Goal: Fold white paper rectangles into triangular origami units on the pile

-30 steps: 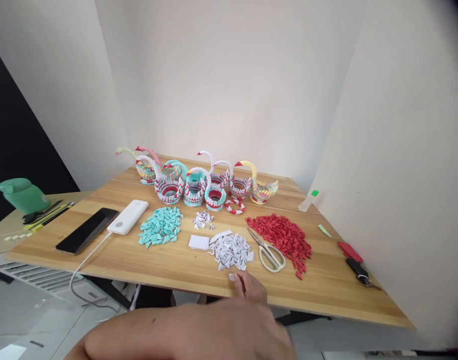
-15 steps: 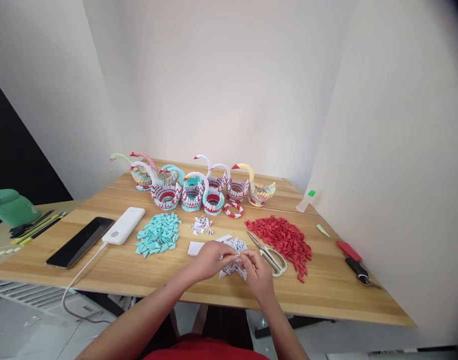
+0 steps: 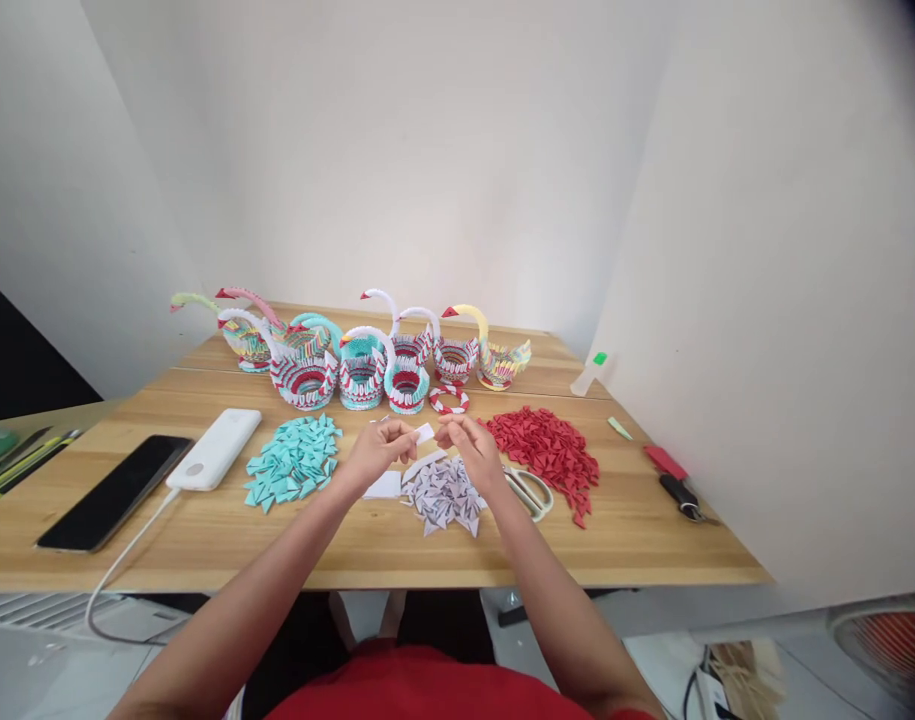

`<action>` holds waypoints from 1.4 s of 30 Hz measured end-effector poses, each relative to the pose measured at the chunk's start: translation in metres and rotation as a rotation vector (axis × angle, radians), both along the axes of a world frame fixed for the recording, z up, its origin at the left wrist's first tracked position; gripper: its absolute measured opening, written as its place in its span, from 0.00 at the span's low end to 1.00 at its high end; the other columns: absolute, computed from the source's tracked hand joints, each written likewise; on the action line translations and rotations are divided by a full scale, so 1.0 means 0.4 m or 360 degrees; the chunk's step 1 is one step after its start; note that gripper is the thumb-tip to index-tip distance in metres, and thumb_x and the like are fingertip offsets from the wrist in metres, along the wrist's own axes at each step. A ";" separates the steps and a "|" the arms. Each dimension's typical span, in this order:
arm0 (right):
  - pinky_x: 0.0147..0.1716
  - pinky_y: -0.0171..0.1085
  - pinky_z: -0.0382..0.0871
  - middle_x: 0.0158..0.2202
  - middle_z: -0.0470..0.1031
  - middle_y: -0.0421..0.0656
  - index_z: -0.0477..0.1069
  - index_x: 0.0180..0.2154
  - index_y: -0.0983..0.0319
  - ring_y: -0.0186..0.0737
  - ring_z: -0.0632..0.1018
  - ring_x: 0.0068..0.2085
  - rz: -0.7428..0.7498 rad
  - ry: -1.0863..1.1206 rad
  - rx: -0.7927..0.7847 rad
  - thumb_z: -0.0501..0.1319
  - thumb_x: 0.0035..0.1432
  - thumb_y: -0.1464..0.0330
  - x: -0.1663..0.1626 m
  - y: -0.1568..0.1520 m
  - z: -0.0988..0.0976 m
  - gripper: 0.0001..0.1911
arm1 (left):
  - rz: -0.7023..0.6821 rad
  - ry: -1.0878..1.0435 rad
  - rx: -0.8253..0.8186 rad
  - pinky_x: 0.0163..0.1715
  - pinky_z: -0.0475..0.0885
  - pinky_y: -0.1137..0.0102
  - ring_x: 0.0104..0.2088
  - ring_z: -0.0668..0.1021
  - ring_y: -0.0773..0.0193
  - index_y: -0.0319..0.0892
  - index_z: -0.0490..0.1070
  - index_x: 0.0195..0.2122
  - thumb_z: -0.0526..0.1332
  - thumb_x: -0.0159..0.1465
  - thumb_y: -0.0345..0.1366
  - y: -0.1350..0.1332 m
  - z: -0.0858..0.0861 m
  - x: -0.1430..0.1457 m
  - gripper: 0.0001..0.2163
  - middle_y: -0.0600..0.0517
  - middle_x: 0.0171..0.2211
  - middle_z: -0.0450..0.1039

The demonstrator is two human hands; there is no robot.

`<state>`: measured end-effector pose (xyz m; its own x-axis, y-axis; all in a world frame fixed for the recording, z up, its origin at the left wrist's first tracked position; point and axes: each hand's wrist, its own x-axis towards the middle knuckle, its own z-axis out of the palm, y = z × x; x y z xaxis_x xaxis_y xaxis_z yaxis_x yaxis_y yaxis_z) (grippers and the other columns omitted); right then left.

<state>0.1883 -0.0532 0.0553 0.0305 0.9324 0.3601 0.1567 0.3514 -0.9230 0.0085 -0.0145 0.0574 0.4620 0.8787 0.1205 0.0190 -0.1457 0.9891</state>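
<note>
Between the thumb and fingers of my left hand (image 3: 384, 450) is a small white paper strip (image 3: 425, 433). My right hand (image 3: 468, 448) is just to the right of the strip, its fingers slightly bent and apart, with nothing visible in them. Below both hands lies a pile of folded white paper triangles (image 3: 446, 495). A flat white paper piece (image 3: 383, 485) rests to the left of that pile. Scissors (image 3: 530, 492) lie to the right, their blades hidden behind my right hand and wrist.
Red paper triangles (image 3: 551, 455) are heaped at right, turquoise ones (image 3: 296, 460) at left. Several paper swans (image 3: 305, 375) stand behind, with a red-and-white ring (image 3: 449, 400). A phone (image 3: 116, 492) and a cabled power bank (image 3: 215, 450) lie left; a glue bottle (image 3: 588, 375) stands back right.
My hands have moved up and away from the white triangle pile and drawn apart. The white strip now shows in my left hand. The view has shifted a little.
</note>
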 end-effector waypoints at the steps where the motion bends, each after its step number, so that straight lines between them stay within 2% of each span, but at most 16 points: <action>1: 0.35 0.36 0.70 0.32 0.76 0.42 0.71 0.41 0.61 0.37 0.76 0.33 0.0032 0.0001 -0.0030 0.58 0.58 0.57 -0.003 0.007 -0.004 0.15 | 0.0001 0.0015 0.0010 0.24 0.62 0.74 0.21 0.68 0.70 0.36 0.69 0.24 0.61 0.56 0.45 0.005 -0.001 0.001 0.14 0.51 0.21 0.71; 3: 0.35 0.35 0.69 0.32 0.75 0.41 0.72 0.38 0.61 0.37 0.75 0.33 0.0046 -0.0007 -0.0048 0.62 0.54 0.59 -0.008 0.025 -0.016 0.14 | 0.0006 0.0052 0.0057 0.24 0.62 0.74 0.21 0.68 0.70 0.36 0.69 0.24 0.61 0.56 0.44 0.016 -0.003 0.008 0.14 0.51 0.21 0.71; 8: 0.30 0.33 0.67 0.26 0.72 0.38 0.72 0.33 0.61 0.34 0.72 0.28 -0.0030 0.0038 0.0006 0.62 0.53 0.59 -0.004 0.082 -0.045 0.12 | 0.0003 0.0002 0.0072 0.21 0.60 0.75 0.20 0.66 0.71 0.37 0.69 0.25 0.61 0.57 0.46 0.047 -0.006 0.033 0.15 0.52 0.21 0.70; 11: 0.31 0.33 0.67 0.27 0.73 0.39 0.72 0.33 0.61 0.35 0.73 0.29 -0.0037 0.0052 0.0035 0.63 0.53 0.58 0.001 0.099 -0.057 0.12 | 0.0060 -0.0121 0.0062 0.20 0.61 0.75 0.20 0.67 0.71 0.37 0.69 0.27 0.60 0.58 0.47 0.058 -0.031 0.043 0.15 0.52 0.21 0.69; 13: 0.32 0.34 0.68 0.28 0.74 0.39 0.72 0.32 0.61 0.35 0.73 0.29 -0.0033 0.0050 0.0047 0.62 0.53 0.59 0.000 0.097 -0.065 0.11 | 0.0173 -0.0162 0.0152 0.22 0.63 0.75 0.21 0.68 0.70 0.37 0.69 0.28 0.59 0.59 0.46 0.058 -0.058 0.045 0.15 0.52 0.22 0.69; 16: 0.33 0.34 0.69 0.28 0.75 0.40 0.72 0.33 0.61 0.36 0.75 0.31 -0.0053 -0.0010 0.0056 0.62 0.54 0.61 -0.005 0.081 -0.075 0.10 | 0.0342 -0.0039 0.0422 0.27 0.66 0.73 0.25 0.71 0.68 0.38 0.71 0.29 0.58 0.61 0.43 0.049 -0.094 0.041 0.13 0.51 0.24 0.71; 19: 0.35 0.35 0.70 0.31 0.76 0.41 0.73 0.36 0.61 0.38 0.76 0.33 -0.0130 -0.0133 0.0109 0.62 0.54 0.62 -0.007 0.064 -0.078 0.10 | 0.0366 0.0049 0.0526 0.30 0.67 0.72 0.26 0.73 0.67 0.38 0.72 0.30 0.58 0.62 0.41 0.038 -0.106 0.036 0.11 0.50 0.25 0.73; 25: 0.37 0.37 0.70 0.32 0.77 0.42 0.73 0.38 0.60 0.38 0.77 0.33 -0.0271 -0.0341 0.0252 0.62 0.56 0.64 -0.009 0.052 -0.073 0.09 | 0.0232 -0.0165 0.0134 0.32 0.70 0.70 0.29 0.77 0.63 0.38 0.70 0.33 0.63 0.56 0.42 0.030 -0.096 0.039 0.12 0.49 0.26 0.75; 31: 0.37 0.38 0.71 0.32 0.78 0.42 0.74 0.36 0.60 0.39 0.77 0.33 -0.0374 -0.0462 0.0296 0.61 0.57 0.63 -0.011 0.045 -0.073 0.08 | 0.0154 -0.0048 0.0163 0.30 0.68 0.72 0.28 0.74 0.66 0.37 0.72 0.27 0.61 0.59 0.44 0.022 -0.079 0.030 0.14 0.49 0.26 0.74; 34: 0.38 0.38 0.71 0.33 0.78 0.43 0.75 0.36 0.59 0.39 0.77 0.34 -0.0347 -0.0532 0.0347 0.61 0.58 0.64 -0.010 0.043 -0.071 0.07 | 0.0063 -0.0215 0.0040 0.29 0.67 0.73 0.26 0.72 0.68 0.37 0.71 0.28 0.57 0.63 0.45 0.025 -0.077 0.027 0.15 0.49 0.26 0.74; 39: 0.38 0.38 0.71 0.33 0.78 0.42 0.75 0.38 0.57 0.40 0.78 0.35 -0.0269 -0.0628 0.0438 0.59 0.60 0.66 -0.005 0.043 -0.068 0.07 | -0.0201 -0.0503 -0.0347 0.26 0.66 0.74 0.27 0.75 0.68 0.37 0.67 0.31 0.63 0.58 0.45 0.034 -0.087 0.030 0.14 0.49 0.29 0.75; 42: 0.39 0.39 0.72 0.36 0.79 0.43 0.75 0.40 0.57 0.40 0.78 0.37 -0.0237 -0.0674 0.0537 0.58 0.61 0.68 0.001 0.046 -0.068 0.09 | -0.0261 -0.0586 -0.0442 0.25 0.65 0.75 0.25 0.74 0.69 0.37 0.67 0.33 0.65 0.57 0.45 0.034 -0.091 0.032 0.15 0.50 0.26 0.74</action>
<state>0.1886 -0.0349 0.0282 -0.0595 0.7600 0.6472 0.5597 0.5622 -0.6088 0.0214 -0.0010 0.0212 0.5675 0.8201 0.0731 -0.3406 0.1530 0.9277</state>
